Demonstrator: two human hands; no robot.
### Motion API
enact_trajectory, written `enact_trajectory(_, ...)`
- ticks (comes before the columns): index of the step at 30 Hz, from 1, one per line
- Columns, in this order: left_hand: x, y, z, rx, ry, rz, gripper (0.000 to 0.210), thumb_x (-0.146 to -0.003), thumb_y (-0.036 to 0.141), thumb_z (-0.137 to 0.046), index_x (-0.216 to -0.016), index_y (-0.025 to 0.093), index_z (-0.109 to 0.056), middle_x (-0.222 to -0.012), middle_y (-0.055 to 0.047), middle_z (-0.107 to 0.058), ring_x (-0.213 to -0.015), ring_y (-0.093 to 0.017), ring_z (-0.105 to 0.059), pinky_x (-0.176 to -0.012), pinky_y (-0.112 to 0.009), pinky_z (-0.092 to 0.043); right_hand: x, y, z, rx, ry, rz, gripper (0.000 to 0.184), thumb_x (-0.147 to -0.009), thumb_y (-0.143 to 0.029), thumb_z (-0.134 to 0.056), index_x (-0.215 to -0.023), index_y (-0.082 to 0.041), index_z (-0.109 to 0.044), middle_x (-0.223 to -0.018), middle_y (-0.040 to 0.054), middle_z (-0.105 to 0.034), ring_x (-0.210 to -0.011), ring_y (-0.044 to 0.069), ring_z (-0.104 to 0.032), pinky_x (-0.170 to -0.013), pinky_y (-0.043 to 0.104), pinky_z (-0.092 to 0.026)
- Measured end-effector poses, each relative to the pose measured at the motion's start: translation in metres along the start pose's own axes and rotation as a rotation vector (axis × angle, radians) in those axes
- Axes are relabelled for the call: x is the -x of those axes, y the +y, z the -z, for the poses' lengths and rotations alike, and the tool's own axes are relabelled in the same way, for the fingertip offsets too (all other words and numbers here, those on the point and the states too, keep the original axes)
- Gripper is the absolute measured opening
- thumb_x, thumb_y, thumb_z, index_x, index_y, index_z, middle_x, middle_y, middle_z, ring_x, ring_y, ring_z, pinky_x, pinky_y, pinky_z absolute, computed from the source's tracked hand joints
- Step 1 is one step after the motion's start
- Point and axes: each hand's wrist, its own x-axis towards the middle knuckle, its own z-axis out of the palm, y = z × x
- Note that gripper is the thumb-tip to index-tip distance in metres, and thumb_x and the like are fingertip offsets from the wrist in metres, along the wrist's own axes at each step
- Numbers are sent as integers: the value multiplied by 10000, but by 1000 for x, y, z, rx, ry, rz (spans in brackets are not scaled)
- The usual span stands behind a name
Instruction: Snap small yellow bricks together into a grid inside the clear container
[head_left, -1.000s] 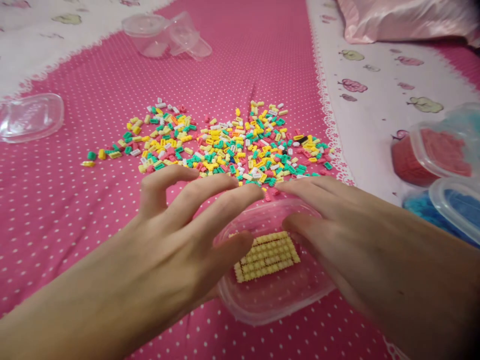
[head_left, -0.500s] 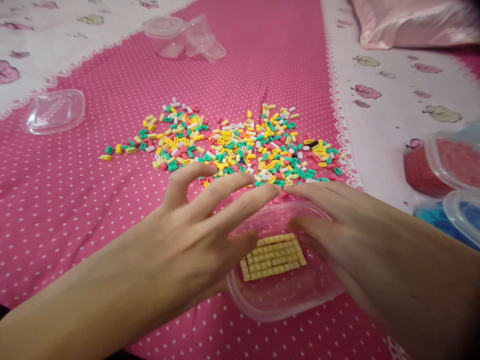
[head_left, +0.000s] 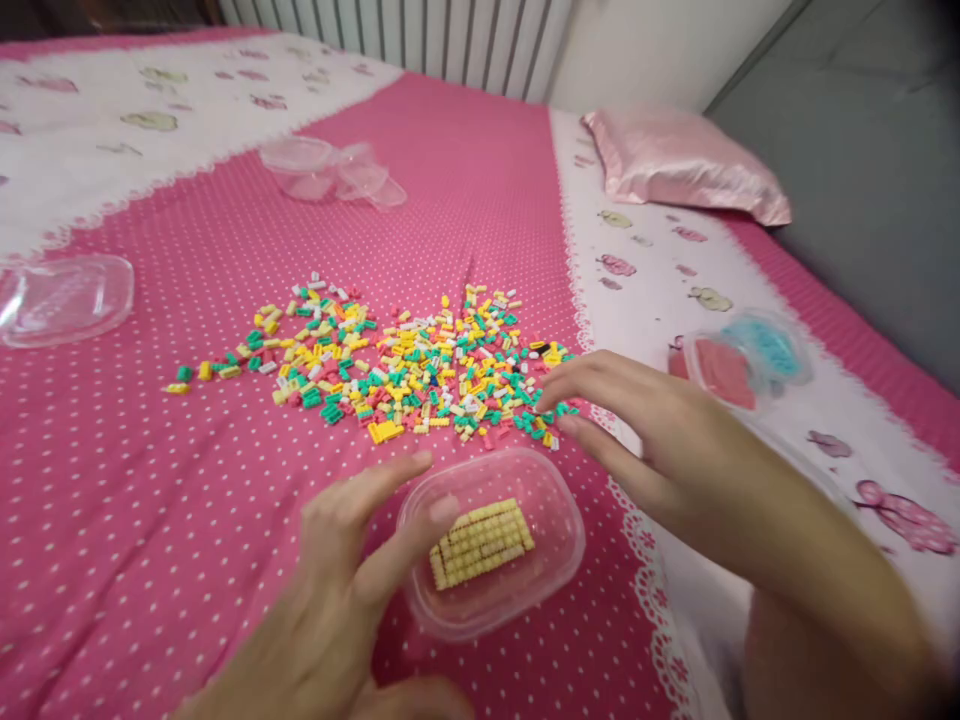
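A clear plastic container (head_left: 559,570) sits in front of me, with a flat block of joined pale-yellow toy bricks (head_left: 484,543) in it. My left hand (head_left: 337,580) is at the container's left side, thumb and forefinger stretched apart, the thumb tip over the container's left part. Nothing shows in its grasp. Beyond the container spreads a pile of small building bricks (head_left: 420,365) in yellow, green, pink and white. My right hand (head_left: 637,425) hovers at the pile's right edge with its fingers extended and apart, and I see nothing held in it.
A pink dotted bedspread (head_left: 187,530) lies under everything. To the left is a clear lid (head_left: 75,295); farther back stand clear containers (head_left: 300,165). At right are tubs of red bricks (head_left: 720,370) and blue bricks (head_left: 769,345). A pink pillow (head_left: 682,160) lies behind.
The view has tilted up, showing the wall and pillow. My hands have moved apart: the left back toward me, the right away from the container to the pile's right edge.
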Motion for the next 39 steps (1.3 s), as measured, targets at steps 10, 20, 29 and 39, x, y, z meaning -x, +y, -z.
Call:
enact_trajectory(10,13,4,-34,149,74,204,822,-918,513,-655,-1564,288,-201,-1480,-156,-487,-1345,-332,-524,-1046,-562,-551,-33,45,-48,-365,53,-150,166,-1018,-285,-484,-985,-194,-620,-903,35,-686,-828,179,-637,-764,337,-476)
enact_trajectory(20,16,13,-36,35,240,164,613,-927,431,-657,-1449,250,-392,-1402,-159,-488,-1270,-314,-527,-991,-482,-544,24,-29,-1,11,-183,-72,296,-1056,-308,-362,-956,-234,-631,-1276,95,-589,-1128,238,-590,-959,435,-480)
enact_trajectory(29,-7,17,1,-127,75,-11,139,-970,401,-596,-966,277,-659,-1398,-50,-535,-1394,-295,-372,-1185,-511,-169,23,-16,-22,44,-241,49,284,-980,-109,-361,-1017,-230,-616,-914,56,-679,-775,195,-632,-738,355,-521)
enact_trajectory(39,-23,17,10,-119,-42,-11,207,-987,316,-553,-841,292,-697,-1344,2,-575,-1382,-274,-366,-1167,-493,-156,24,-11,-38,-26,-139,31,157,-948,-317,-457,-861,-256,-571,-767,43,-627,-602,193,-527,-594,355,-388)
